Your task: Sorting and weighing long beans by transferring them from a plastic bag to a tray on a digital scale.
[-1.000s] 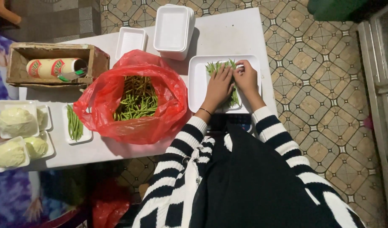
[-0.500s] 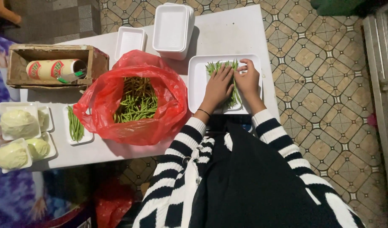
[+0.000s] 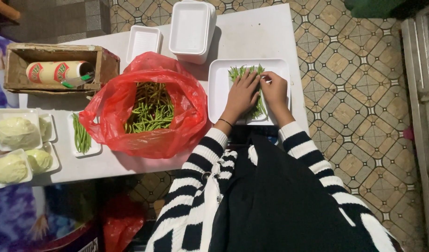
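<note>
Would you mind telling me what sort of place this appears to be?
Probably a small home or market produce-packing spot: a red plastic bag of green beans, stacked white foam trays, and cabbages on trays on a white table over patterned floor tiles.

Single head cam, looking straight down. Mid-range over the white table [image 3: 252, 37]; wearer's torso fills the frame below it.

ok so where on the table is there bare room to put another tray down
Bare tabletop lies right of the stacked trays, beyond the tray of beans under both hands. The front edge below the red bag is narrow. The left end is crowded with cabbages.
</note>
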